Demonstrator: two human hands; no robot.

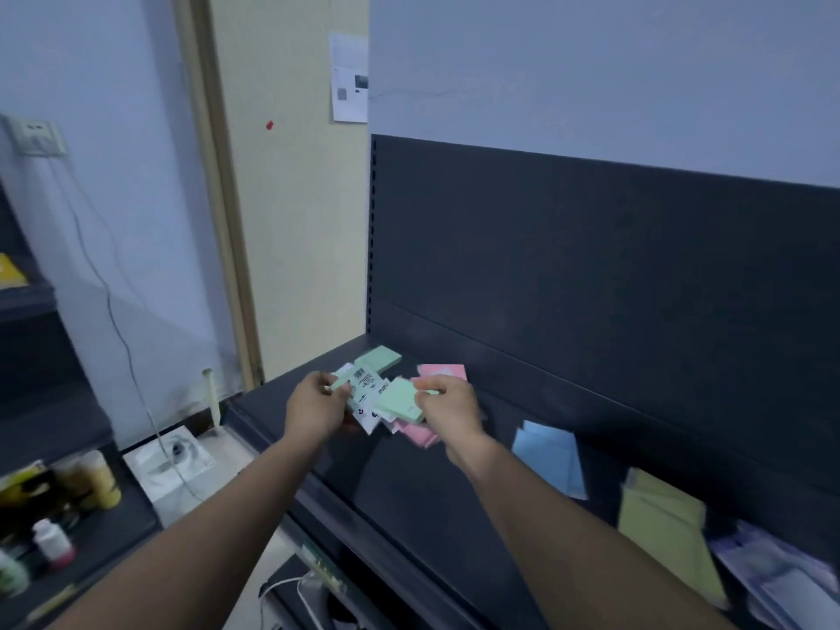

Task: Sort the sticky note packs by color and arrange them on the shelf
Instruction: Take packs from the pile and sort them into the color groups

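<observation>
Sticky note packs (400, 399) seem light and slippery; left hand (318, 402) and right hand (447, 402) each pinch one by its edge.

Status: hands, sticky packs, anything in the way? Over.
Left hand pinches a green pack, right hand grips a second green pack. Pink packs lie under them; blue packs and yellow packs further right on shelf. Nothing seen blocking.
</observation>
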